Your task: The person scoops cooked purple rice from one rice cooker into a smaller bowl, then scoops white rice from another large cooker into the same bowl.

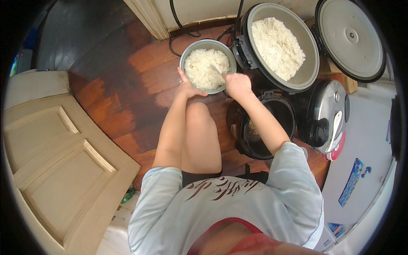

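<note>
A grey metal inner pot [233, 60] holding cooked white rice [204, 67] stands on the wooden floor before me. My left hand [188, 86] rests against the pot's near left side, thumb and fingers spread along the rim. In my right fist [237, 84] is the handle of a utensil, probably a rice paddle [217, 69], whose pale blade is blurred and partly in the rice. To the upper right, a large rice cooker [307, 68] stands with its lid [350, 41] raised and a mound of rice [277, 47] inside.
A black rice cooker body [277, 108] stands uncovered below my right forearm. Beside it, a closed cooker [322, 105] carries a white rice paddle [334, 130] on its lid. A panelled door [57, 153] is at left, a white chest [360, 140] at right. Black cables [175, 19] run by the wall.
</note>
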`<state>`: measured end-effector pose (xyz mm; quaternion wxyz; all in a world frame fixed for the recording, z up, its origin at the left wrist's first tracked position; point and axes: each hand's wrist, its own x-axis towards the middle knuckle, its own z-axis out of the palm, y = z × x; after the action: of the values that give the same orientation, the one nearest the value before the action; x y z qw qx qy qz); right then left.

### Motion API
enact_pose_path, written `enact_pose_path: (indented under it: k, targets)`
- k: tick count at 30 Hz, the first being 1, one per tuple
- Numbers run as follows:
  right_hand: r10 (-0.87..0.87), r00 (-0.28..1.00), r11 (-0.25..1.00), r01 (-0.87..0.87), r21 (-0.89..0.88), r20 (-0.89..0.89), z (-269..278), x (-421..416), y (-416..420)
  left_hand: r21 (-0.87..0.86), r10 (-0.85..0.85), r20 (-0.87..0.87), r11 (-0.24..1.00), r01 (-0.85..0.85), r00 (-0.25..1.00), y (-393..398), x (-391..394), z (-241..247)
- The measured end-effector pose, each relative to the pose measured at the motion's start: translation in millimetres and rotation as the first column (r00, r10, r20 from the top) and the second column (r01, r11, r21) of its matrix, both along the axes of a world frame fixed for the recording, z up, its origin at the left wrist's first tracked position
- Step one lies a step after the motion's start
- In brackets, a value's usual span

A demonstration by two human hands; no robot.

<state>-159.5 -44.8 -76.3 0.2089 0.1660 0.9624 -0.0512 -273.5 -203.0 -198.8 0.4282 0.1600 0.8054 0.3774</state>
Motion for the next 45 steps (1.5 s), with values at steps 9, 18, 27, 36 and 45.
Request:
enact_pose_path:
  k: [9, 18, 27, 36, 45]
  targets:
    - [-0.047, 0.98, 0.998, 0.038, -0.05, -0.192, -27.6, 36.3, -21.7, -0.022, 0.003, -0.028, 1.0, -0.004, 1.0, -3.1, -1.5, -13.7]
    - [-0.411, 0.838, 0.82, 0.167, -0.547, -0.36, 28.3, 47.8, 1.9, 0.123, 0.046, 0.061, 0.991, -0.054, 0.997, 5.4, 2.0, -6.2]
    - [-0.866, 0.433, 0.261, -0.037, -0.965, -0.251, 142.3, 170.9, 146.8, 0.064, 0.027, 0.069, 0.997, -0.031, 0.997, 2.8, -0.7, -17.2]
    - [-0.474, 0.419, 0.848, 0.455, -0.273, -0.774, 107.1, 179.0, 186.7, -0.007, -0.011, 0.094, 1.0, 0.012, 0.996, -5.4, 7.1, -9.0]
    - [-0.218, 0.821, 0.861, 0.416, 0.292, -0.528, 60.5, 190.8, 213.3, -0.012, -0.023, 0.071, 1.0, 0.024, 0.997, 9.6, -1.7, -5.3]
